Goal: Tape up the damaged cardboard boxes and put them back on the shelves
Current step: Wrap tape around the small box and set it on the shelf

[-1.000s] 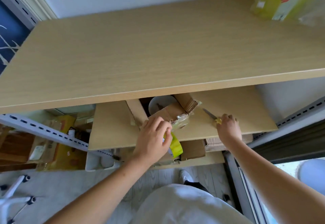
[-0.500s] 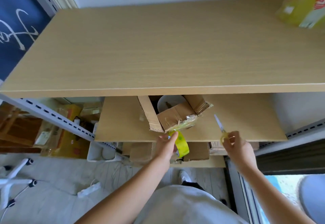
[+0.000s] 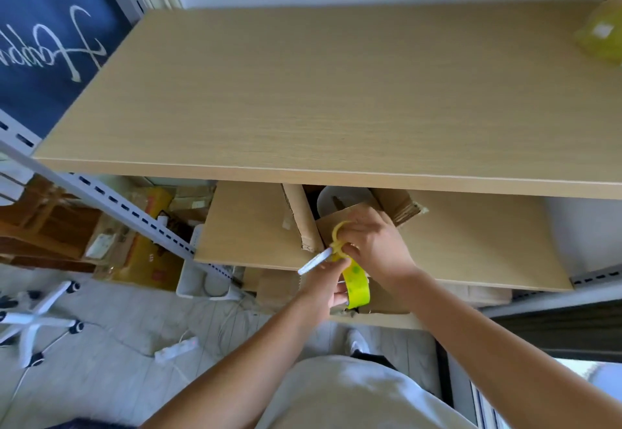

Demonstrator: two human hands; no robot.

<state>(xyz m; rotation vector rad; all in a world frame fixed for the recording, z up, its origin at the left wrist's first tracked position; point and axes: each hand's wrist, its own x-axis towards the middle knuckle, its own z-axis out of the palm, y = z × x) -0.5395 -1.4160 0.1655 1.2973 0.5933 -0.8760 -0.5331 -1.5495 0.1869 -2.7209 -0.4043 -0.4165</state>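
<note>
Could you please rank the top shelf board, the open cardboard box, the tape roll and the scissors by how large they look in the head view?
1. Top shelf board, by far the largest.
2. Open cardboard box, partly hidden under the board.
3 and 4. Tape roll and scissors look similar, and hands cover parts of both, so I would not rank them.

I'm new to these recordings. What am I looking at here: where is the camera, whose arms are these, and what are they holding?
The single camera sits on a person's head, looking forward and down, so the two bare arms are that person's own. No machine is involved. The right hand holds yellow-handled scissors, blades pointing left. The left hand grips a yellow roll of tape. Just behind them an open cardboard box stands on the lower shelf, a white object inside. A yellow package lies on the upper shelf.
</note>
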